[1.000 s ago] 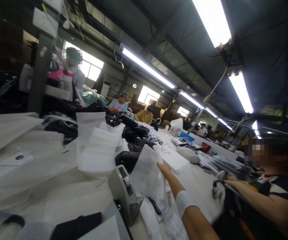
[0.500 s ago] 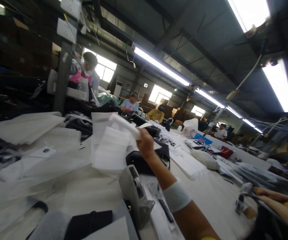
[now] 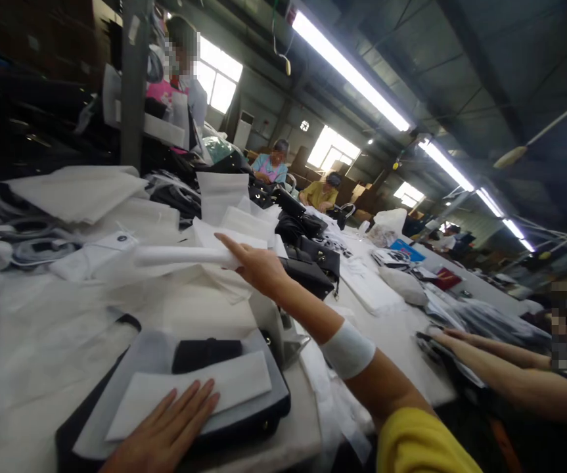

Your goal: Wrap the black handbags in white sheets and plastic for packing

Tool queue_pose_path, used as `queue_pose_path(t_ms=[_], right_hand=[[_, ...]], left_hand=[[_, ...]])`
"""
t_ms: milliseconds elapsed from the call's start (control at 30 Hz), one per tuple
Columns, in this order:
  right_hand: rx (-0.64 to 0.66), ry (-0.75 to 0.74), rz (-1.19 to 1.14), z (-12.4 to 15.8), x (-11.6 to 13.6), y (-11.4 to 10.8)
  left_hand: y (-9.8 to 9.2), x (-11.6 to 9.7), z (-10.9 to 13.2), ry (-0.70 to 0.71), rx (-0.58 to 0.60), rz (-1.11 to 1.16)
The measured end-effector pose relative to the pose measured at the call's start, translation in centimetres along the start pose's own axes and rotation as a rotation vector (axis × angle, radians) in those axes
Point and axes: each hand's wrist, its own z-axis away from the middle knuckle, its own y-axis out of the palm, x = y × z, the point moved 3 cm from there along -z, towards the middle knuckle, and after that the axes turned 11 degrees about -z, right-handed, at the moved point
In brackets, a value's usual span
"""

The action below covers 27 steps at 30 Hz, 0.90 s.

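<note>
grey tape dispenser (image 3: 274, 326) beside black bag (image 3: 248, 426)

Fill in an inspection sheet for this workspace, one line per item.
Surface: pale table, heavily covered.
Things in hand: flat white sheet lying on a dark-edged bag; narrow-looking, blurred white piece above the table.
Clutter: loose white sheets, black bags, grey tape dispenser partly hidden by the right arm.
Hands: left hand spread on the flat white sheet; right hand gripping the narrow-looking, blurred white piece.
Cables: cord with a pale end piece hanging overhead.
Surroundings: lit tube lights, windows, metal post, co-worker's hands at right, more people beyond.
</note>
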Motion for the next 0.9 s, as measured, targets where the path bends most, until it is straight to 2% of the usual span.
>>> queue_pose_path(t_ms=[100, 200, 333, 433, 533, 633, 767, 833, 900], right_hand=[[-0.15, 0.032, -0.122, 6.1, 3.2, -3.5], [-0.104, -0.042, -0.384, 13.2, 6.3, -4.5], [-0.138, -0.012, -0.5, 22.0, 8.6, -2.4], [-0.206, -0.051, -0.506, 26.4, 9.9, 0.8], [-0.244, -0.143, -0.46, 28.2, 11.2, 4.4], [-0.437, -0.161, -0.35, 28.2, 12.2, 7.9], [-0.749, -0.099, -0.211, 26.7, 12.8, 12.7], [-0.81, -0.065, -0.184, 25.5, 12.6, 15.0], [-0.815, -0.038, -0.151, 24.3, 12.1, 17.0]], left_hand=[[0.0, 0.1, -0.1, -0.047, 0.063, 0.028], [0.3, 0.2, -0.2, -0.036, 0.111, 0.066], [0.4, 1.4, -0.9, -0.081, 0.242, 0.254], [-0.7, 2.7, -2.0, -0.089, 0.35, 0.39], [-2.6, 3.9, -3.4, -0.039, 0.397, 0.495], [-4.0, 4.9, -4.8, 0.031, 0.451, 0.578], [-4.9, 5.4, -6.2, 0.096, 0.505, 0.596], [-5.1, 5.4, -6.6, 0.107, 0.528, 0.596], [-5.2, 5.4, -6.7, 0.11, 0.545, 0.593]])
